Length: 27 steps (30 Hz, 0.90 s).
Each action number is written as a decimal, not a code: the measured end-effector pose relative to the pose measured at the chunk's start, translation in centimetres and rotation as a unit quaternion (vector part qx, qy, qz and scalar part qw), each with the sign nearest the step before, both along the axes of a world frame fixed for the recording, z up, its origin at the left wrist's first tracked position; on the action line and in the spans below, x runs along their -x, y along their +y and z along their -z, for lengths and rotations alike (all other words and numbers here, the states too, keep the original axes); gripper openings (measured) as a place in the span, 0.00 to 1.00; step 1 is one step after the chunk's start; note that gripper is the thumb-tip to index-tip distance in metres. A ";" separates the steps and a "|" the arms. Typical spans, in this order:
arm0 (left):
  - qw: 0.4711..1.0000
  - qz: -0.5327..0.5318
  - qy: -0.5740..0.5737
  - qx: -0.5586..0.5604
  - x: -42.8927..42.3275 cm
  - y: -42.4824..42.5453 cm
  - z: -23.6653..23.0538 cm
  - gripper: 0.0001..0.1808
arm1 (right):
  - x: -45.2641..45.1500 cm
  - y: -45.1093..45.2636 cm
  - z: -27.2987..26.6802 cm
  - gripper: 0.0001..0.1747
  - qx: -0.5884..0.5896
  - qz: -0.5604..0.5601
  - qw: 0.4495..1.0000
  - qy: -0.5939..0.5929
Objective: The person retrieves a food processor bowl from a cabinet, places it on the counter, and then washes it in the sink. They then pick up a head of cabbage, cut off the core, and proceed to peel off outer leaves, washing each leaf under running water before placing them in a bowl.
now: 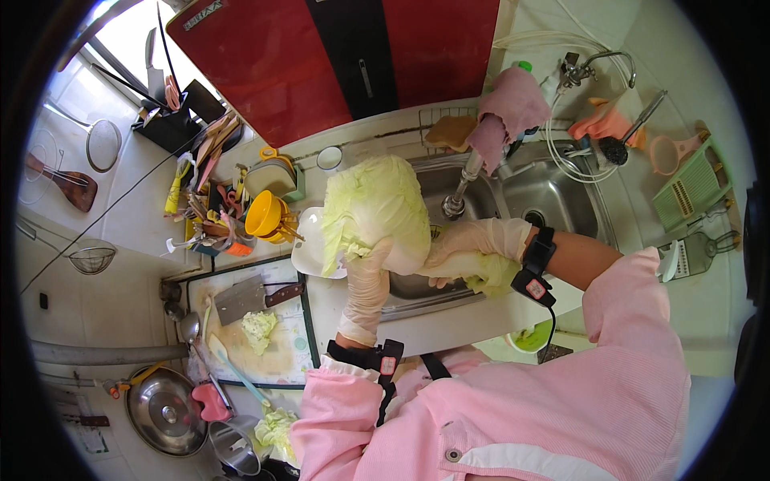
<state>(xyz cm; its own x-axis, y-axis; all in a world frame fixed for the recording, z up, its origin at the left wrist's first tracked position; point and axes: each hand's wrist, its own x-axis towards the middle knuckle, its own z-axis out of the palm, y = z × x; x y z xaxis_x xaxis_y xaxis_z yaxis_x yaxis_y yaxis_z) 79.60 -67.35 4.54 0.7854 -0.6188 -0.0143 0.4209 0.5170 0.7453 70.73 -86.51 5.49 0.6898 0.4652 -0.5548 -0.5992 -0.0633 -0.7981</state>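
Observation:
A large napa cabbage (382,210) is held above the counter and the near edge of the steel sink. My left hand (368,267), in a thin translucent glove, grips its lower left side. My right hand (475,240), gloved too, is at the base on the right, with a loose cabbage leaf (490,270) by its palm; its fingers are partly hidden. Behind the cabbage stands a white bowl (310,240). On the cutting board (289,361) at the left lie a cleaver (240,299) and a small cabbage piece (259,330).
The double sink (547,192) has a faucet (454,204) draped with a pink cloth (517,105). Yellow strainers (264,213) and a crowded utensil holder stand at the back left. A steel pot (234,445) and more cabbage leaves (278,430) are at the lower left. A green bin (532,338) sits below the counter.

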 end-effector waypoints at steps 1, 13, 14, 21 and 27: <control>1.000 0.003 0.003 -0.002 0.1 -0.1 0.1 0.30 | 0.1 0.0 0.7 0.26 0.000 -0.002 1.000 0.001; 0.986 -0.065 0.146 0.048 0.6 -1.7 -0.5 0.31 | 3.2 0.0 1.8 0.15 -0.020 0.222 0.972 -0.077; 0.982 -0.072 0.163 0.055 0.7 -1.9 -0.5 0.31 | 3.4 -0.1 1.7 0.15 0.006 0.220 0.970 -0.104; 0.975 -0.104 0.183 0.067 0.6 -3.4 -0.1 0.31 | 6.6 0.4 0.4 0.10 0.189 0.191 0.910 -0.314; 0.988 -0.052 0.136 0.049 -1.2 -1.3 -0.2 0.34 | 13.5 -1.9 -2.3 0.11 0.232 0.339 0.877 -0.249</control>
